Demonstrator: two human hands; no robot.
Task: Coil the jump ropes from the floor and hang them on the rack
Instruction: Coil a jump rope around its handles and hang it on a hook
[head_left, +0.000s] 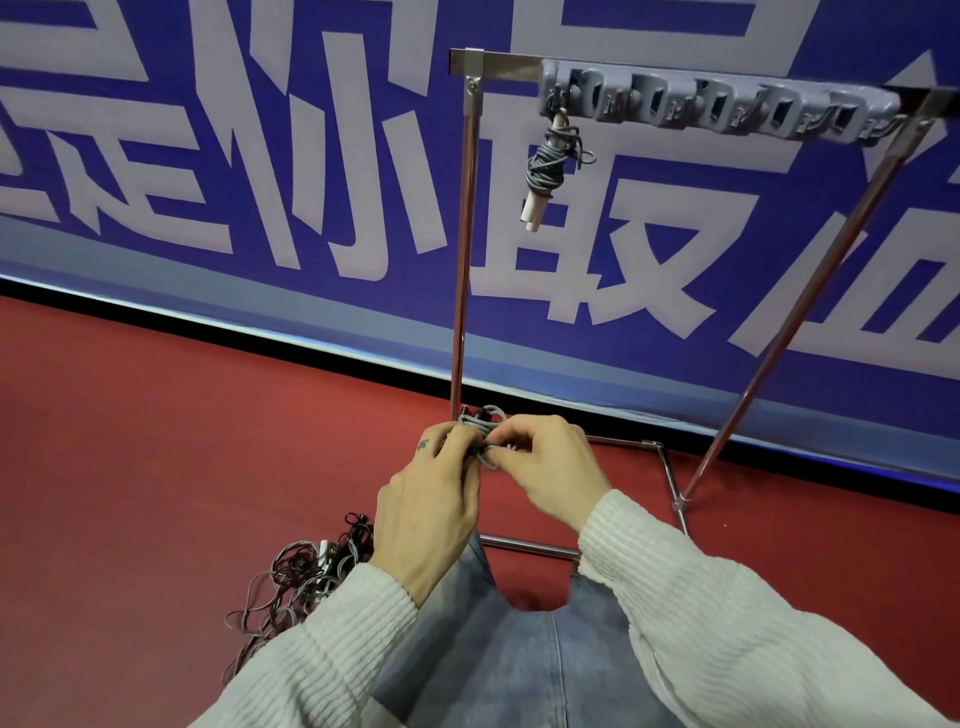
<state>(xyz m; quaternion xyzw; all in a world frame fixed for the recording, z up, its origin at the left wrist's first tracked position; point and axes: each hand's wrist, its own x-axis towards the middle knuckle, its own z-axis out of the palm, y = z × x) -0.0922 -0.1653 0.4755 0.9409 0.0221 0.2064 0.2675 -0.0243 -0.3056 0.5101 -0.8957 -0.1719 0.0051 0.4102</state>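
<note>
From the head camera, both forearms reach forward from the near edge, sleeved in ribbed cream knit, and meet in the middle of the picture over the person's blue jeans (498, 649). The left hand (426, 512) lies back-up, wrist bent a little inward, its fingers curled down onto a small grey rope bundle (483, 423); a small dark mark shows on one knuckle. The right hand (550, 467) comes in from the right with its knuckles raised, fingers and thumb bent and pinching the same bundle from the other side. The two hands touch at the fingertips, and only the top loops of the bundle and a few strands between the fingers can be seen.

Beyond the hands stands a metal rack (462, 260) with slim upright poles and a floor frame on the red floor (156, 441). Along its top bar at the far right runs a grey hook strip (722, 101). A coiled rope with white handles (545, 166) hangs from the leftmost hook, clear of the poles.

Near left, just beside the left sleeve, a loose tangle of dark ropes (296, 577) lies on the floor, with a pale handle showing among the loops. A blue banner with large pale characters (234, 156) fills the far wall behind the rack.
</note>
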